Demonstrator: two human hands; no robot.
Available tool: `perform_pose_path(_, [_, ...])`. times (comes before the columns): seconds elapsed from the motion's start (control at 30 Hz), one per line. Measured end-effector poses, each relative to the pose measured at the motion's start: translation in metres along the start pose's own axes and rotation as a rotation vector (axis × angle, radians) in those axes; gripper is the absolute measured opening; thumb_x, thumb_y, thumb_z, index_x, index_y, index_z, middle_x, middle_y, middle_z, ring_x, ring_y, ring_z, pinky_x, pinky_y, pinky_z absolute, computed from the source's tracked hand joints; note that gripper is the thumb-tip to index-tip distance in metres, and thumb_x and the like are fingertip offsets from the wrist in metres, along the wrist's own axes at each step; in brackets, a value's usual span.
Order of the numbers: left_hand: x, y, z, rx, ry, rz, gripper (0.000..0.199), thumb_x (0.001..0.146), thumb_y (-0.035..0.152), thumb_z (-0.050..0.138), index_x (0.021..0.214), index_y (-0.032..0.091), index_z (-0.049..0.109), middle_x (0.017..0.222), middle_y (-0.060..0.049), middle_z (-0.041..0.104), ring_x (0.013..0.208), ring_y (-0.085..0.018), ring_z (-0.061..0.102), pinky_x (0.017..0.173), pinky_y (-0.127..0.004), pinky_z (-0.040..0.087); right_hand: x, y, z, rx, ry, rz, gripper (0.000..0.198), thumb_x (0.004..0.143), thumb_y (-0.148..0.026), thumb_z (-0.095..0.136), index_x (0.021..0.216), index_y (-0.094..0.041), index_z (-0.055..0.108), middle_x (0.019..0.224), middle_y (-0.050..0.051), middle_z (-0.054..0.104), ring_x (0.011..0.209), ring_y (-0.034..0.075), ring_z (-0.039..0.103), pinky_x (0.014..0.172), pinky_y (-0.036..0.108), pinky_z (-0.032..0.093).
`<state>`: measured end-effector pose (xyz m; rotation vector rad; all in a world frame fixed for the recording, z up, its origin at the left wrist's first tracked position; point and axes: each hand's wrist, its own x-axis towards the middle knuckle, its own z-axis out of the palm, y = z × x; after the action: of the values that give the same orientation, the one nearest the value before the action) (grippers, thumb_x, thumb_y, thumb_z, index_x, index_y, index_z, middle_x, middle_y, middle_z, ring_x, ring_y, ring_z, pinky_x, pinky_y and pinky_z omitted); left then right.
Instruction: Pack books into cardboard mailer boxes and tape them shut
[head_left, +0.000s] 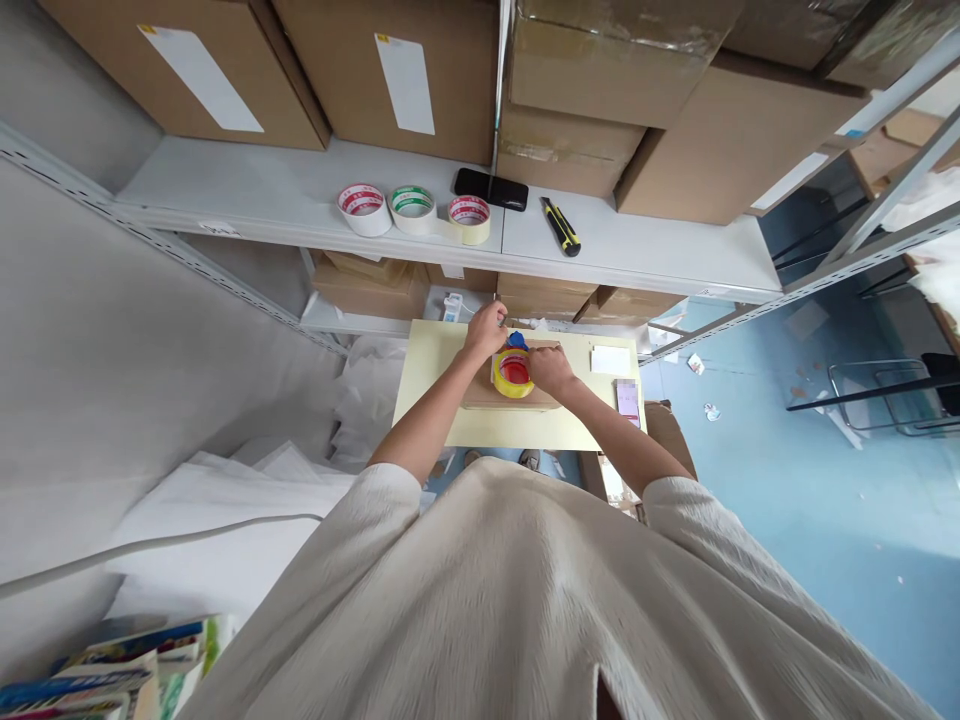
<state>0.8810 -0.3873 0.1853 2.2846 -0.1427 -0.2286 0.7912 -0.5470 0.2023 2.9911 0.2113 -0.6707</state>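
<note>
A roll of yellow tape with a red core and a blue dispenser head is over a flat cardboard box on the pale yellow table. My right hand is closed at the roll's right side, seemingly gripping the tape dispenser; its fingertips are partly hidden. To the left of the blue head, my left hand is closed in a pinch at the box's far left corner. What its fingers hold is too small to make out.
On the shelf ahead are several tape rolls, a black case and a utility knife. Cardboard boxes stand behind them. A white card and a phone lie at the table's right. White foam sheets are at left.
</note>
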Motion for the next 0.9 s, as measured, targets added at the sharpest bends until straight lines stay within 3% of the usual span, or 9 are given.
perform_pose_path(0.17, [-0.009, -0.01, -0.001, -0.023, 0.01, -0.013, 0.04, 0.082, -0.003, 0.068, 0.106, 0.029, 0.069, 0.122, -0.004, 0.083, 0.121, -0.026, 0.075, 0.113, -0.041, 0.059, 0.0, -0.008, 0.0, -0.014, 0.041, -0.08, 0.036, 0.109, -0.026, 0.062, 0.134, -0.012, 0.083, 0.128, 0.032, 0.084, 0.125, 0.041, 0.079, 0.113, 0.053, 0.044])
perform_pose_path(0.3, [-0.015, -0.015, -0.001, -0.047, 0.042, -0.025, 0.04, 0.081, -0.004, 0.068, 0.103, 0.029, 0.066, 0.122, -0.004, 0.082, 0.121, -0.025, 0.075, 0.111, -0.039, 0.057, -0.003, -0.005, 0.003, -0.035, 0.079, -0.114, 0.039, 0.109, -0.017, 0.056, 0.135, -0.008, 0.083, 0.13, 0.033, 0.083, 0.124, 0.04, 0.077, 0.112, 0.053, 0.042])
perform_pose_path(0.37, [-0.016, -0.016, -0.003, -0.047, 0.048, -0.025, 0.039, 0.081, -0.003, 0.068, 0.102, 0.029, 0.065, 0.121, -0.004, 0.082, 0.119, -0.025, 0.075, 0.11, -0.038, 0.057, -0.003, 0.001, 0.003, -0.032, 0.094, -0.133, 0.041, 0.11, -0.014, 0.052, 0.136, -0.006, 0.082, 0.13, 0.032, 0.083, 0.123, 0.039, 0.077, 0.111, 0.05, 0.042])
perform_pose_path(0.47, [-0.017, -0.016, -0.007, -0.044, 0.05, -0.05, 0.037, 0.083, -0.002, 0.068, 0.104, 0.029, 0.065, 0.119, -0.003, 0.083, 0.116, -0.025, 0.076, 0.109, -0.038, 0.057, -0.004, 0.007, 0.001, 0.014, 0.113, -0.123, 0.043, 0.118, -0.023, 0.048, 0.147, -0.008, 0.076, 0.13, 0.029, 0.083, 0.122, 0.037, 0.075, 0.109, 0.047, 0.043])
perform_pose_path(0.57, [-0.018, -0.019, -0.012, -0.047, 0.04, -0.081, 0.037, 0.084, -0.001, 0.067, 0.106, 0.028, 0.065, 0.115, -0.003, 0.084, 0.112, -0.024, 0.077, 0.107, -0.038, 0.057, -0.012, 0.004, 0.006, 0.057, 0.212, -0.115, 0.048, 0.122, -0.036, 0.046, 0.154, -0.012, 0.073, 0.142, 0.027, 0.078, 0.131, 0.038, 0.068, 0.112, 0.047, 0.042])
perform_pose_path(0.73, [-0.021, -0.028, -0.014, -0.058, 0.034, -0.096, 0.035, 0.086, -0.002, 0.066, 0.104, 0.028, 0.064, 0.112, -0.003, 0.084, 0.112, -0.023, 0.077, 0.106, -0.035, 0.057, -0.036, -0.017, 0.03, 0.122, 0.309, -0.268, 0.055, 0.116, -0.06, 0.063, 0.145, -0.018, 0.083, 0.159, 0.023, 0.068, 0.142, 0.043, 0.055, 0.127, 0.057, 0.035])
perform_pose_path(0.9, [-0.022, -0.036, -0.015, -0.078, 0.069, -0.092, 0.029, 0.087, 0.0, 0.067, 0.1, 0.026, 0.065, 0.113, -0.004, 0.083, 0.108, -0.022, 0.078, 0.108, -0.035, 0.059, -0.047, -0.02, 0.046, 0.136, 0.293, -0.24, 0.055, 0.106, -0.059, 0.081, 0.146, -0.022, 0.082, 0.18, 0.023, 0.053, 0.157, 0.046, 0.047, 0.13, 0.063, 0.036])
